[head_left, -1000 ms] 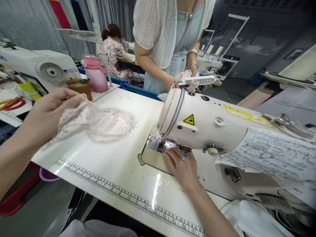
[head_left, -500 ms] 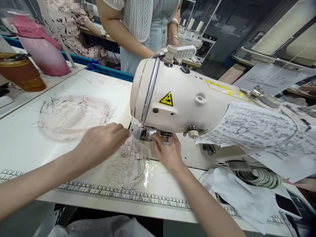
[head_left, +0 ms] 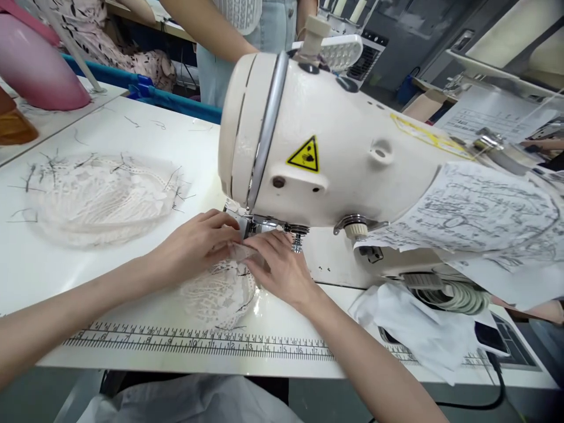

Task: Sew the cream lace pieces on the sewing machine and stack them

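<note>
A white lace piece [head_left: 220,294] with dark thread ends lies on the table under the needle end of the sewing machine [head_left: 343,158]. My left hand [head_left: 200,244] pinches the upper edge of this lace, just left of the presser foot area. My right hand [head_left: 282,264] is closed on the same edge from the right, its fingertips close to the left hand's. Both hands sit right below the machine head, where the needle itself is hidden. A second lace piece [head_left: 106,200], oval and with dark thread ends around it, rests on the table to the left.
A printed ruler strip [head_left: 198,345] runs along the table's front edge. White cloth [head_left: 414,329] and a phone [head_left: 491,338] lie at right. A pink bottle [head_left: 39,59] stands at far left. Another person's arm [head_left: 211,29] is behind the machine.
My left hand has lowered onto the lace edge, and my right hand has drawn back from under the machine head to meet it. The camera view has shifted closer to the machine.
</note>
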Demonstrator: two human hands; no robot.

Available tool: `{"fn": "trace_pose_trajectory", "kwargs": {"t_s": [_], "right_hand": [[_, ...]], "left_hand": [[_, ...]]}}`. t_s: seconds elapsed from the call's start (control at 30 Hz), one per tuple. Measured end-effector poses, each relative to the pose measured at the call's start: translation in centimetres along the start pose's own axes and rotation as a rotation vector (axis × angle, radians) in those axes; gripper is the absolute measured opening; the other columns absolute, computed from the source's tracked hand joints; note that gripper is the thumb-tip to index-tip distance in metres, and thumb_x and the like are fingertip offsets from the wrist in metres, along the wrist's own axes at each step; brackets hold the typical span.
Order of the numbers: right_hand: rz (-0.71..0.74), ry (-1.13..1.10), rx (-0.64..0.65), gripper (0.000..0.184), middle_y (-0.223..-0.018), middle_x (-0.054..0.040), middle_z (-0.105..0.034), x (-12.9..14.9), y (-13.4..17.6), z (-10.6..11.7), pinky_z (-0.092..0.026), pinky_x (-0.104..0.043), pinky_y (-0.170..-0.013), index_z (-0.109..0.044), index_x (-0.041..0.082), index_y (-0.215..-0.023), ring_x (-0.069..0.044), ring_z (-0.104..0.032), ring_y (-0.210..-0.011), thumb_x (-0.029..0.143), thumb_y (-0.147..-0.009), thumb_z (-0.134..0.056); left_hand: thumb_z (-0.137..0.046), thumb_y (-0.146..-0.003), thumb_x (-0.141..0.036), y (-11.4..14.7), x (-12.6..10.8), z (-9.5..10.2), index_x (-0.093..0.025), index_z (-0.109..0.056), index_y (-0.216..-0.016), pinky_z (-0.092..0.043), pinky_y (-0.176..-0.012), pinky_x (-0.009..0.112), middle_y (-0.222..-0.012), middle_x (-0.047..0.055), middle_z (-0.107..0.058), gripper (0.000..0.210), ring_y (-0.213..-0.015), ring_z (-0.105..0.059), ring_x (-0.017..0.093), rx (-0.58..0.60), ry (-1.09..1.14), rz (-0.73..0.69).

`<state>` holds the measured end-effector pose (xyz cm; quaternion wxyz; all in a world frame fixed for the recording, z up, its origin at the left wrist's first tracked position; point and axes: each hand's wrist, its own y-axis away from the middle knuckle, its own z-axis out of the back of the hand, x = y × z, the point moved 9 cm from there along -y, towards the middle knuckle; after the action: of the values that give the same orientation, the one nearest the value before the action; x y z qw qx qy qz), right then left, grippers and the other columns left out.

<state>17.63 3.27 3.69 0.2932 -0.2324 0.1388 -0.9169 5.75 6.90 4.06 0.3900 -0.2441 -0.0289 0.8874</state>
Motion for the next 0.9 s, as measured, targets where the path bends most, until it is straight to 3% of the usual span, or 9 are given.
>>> {"fn": "trace_pose_trajectory", "kwargs": {"t_s": [0.07,0.13,0.27,0.4,0.53,0.63,0.73,0.83,0.9], "right_hand": [[-0.04,-0.053,-0.023,0.021,-0.108,-0.0041,-0.072,-0.4,0.1,0.1,-0.046,-0.031,-0.082,-0.061,0.021,-0.117,-0.018,-0.065,-0.1,0.03,-0.1,-0.053],[-0.111,-0.164,-0.032,0.021,-0.102,-0.0034,-0.073,-1.0,0.1,0.3,-0.048,-0.03,-0.08,-0.061,0.021,-0.117,-0.017,-0.066,-0.095,0.031,-0.1,-0.054],[-0.269,-0.49,0.039,0.024,-0.075,0.0051,-0.068,-1.9,0.3,-0.4,-0.048,-0.025,-0.062,-0.058,0.023,-0.121,-0.011,-0.058,-0.058,0.03,-0.098,-0.055],[-0.271,-0.412,0.083,0.028,-0.063,0.008,-0.062,-2.0,0.2,-0.5,-0.045,-0.025,-0.057,-0.059,0.023,-0.125,-0.011,-0.054,-0.05,0.032,-0.099,-0.054],[-0.182,0.0,0.017,0.038,-0.062,0.0068,-0.063,-1.8,0.2,0.6,-0.045,-0.026,-0.064,-0.056,0.023,-0.134,-0.014,-0.06,-0.059,0.031,-0.097,-0.055],[-0.001,0.241,-0.048,0.025,-0.095,-0.0012,-0.075,-0.5,0.2,1.4,-0.044,-0.03,-0.073,-0.065,0.025,-0.121,-0.017,-0.066,-0.081,0.027,-0.097,-0.056],[0.124,0.276,-0.038,0.018,-0.118,-0.0002,-0.073,0.4,0.3,1.2,-0.043,-0.033,-0.079,-0.07,0.024,-0.107,-0.018,-0.066,-0.092,0.027,-0.1,-0.053],[0.106,0.227,-0.013,0.021,-0.115,-0.0002,-0.074,0.2,0.1,1.0,-0.044,-0.034,-0.084,-0.072,0.023,-0.104,-0.019,-0.066,-0.095,0.032,-0.101,-0.052],[0.085,0.206,-0.001,0.023,-0.112,-0.0006,-0.075,0.0,0.0,0.9,-0.046,-0.035,-0.087,-0.073,0.023,-0.105,-0.018,-0.066,-0.095,0.033,-0.101,-0.053]], "left_hand": [[-0.044,-0.097,-0.035,-0.3,-0.3,-0.1,-0.023,-0.069,-0.097,-0.051,-0.085,0.036,-0.106,0.006,-0.07,0.028,-0.101,-0.062,0.023,0.011,0.123,0.024],[-0.042,-0.098,-0.039,-0.4,-0.2,-0.5,-0.023,-0.068,-0.097,-0.05,-0.074,0.031,-0.094,0.003,-0.072,0.031,-0.085,-0.065,0.019,0.057,0.248,0.108],[-0.05,-0.091,-0.049,0.1,1.4,-0.9,-0.025,-0.069,-0.087,-0.033,-0.046,0.026,-0.058,-0.003,-0.058,0.032,-0.048,-0.049,0.013,0.13,0.376,0.377],[-0.061,-0.082,-0.054,-0.2,3.1,-1.3,-0.025,-0.067,-0.073,-0.026,-0.043,0.026,-0.048,-0.004,-0.048,0.031,-0.043,-0.043,0.012,0.181,0.368,0.49],[-0.06,-0.082,-0.043,-1.8,3.6,-1.5,-0.027,-0.07,-0.076,-0.031,-0.046,0.026,-0.053,-0.003,-0.057,0.02,-0.047,-0.05,0.013,0.191,0.028,0.435],[-0.063,-0.08,-0.039,-3.0,3.4,-1.4,-0.025,-0.068,-0.08,-0.033,-0.048,0.026,-0.064,-0.002,-0.065,0.016,-0.052,-0.054,0.014,0.177,-0.058,0.41],[-0.062,-0.083,-0.039,-3.4,3.0,-0.7,-0.022,-0.068,-0.086,-0.035,-0.05,0.026,-0.068,-0.002,-0.066,0.018,-0.056,-0.056,0.014,0.163,-0.097,0.394],[-0.059,-0.089,-0.033,-2.9,1.6,0.7,-0.02,-0.07,-0.093,-0.044,-0.056,0.028,-0.077,0.002,-0.071,0.017,-0.067,-0.064,0.018,0.064,-0.257,0.309],[-0.055,-0.092,-0.028,-1.8,-0.3,0.5,-0.02,-0.071,-0.095,-0.054,-0.067,0.034,-0.09,0.005,-0.075,0.018,-0.081,-0.069,0.023,0.018,-0.328,0.185]]}}
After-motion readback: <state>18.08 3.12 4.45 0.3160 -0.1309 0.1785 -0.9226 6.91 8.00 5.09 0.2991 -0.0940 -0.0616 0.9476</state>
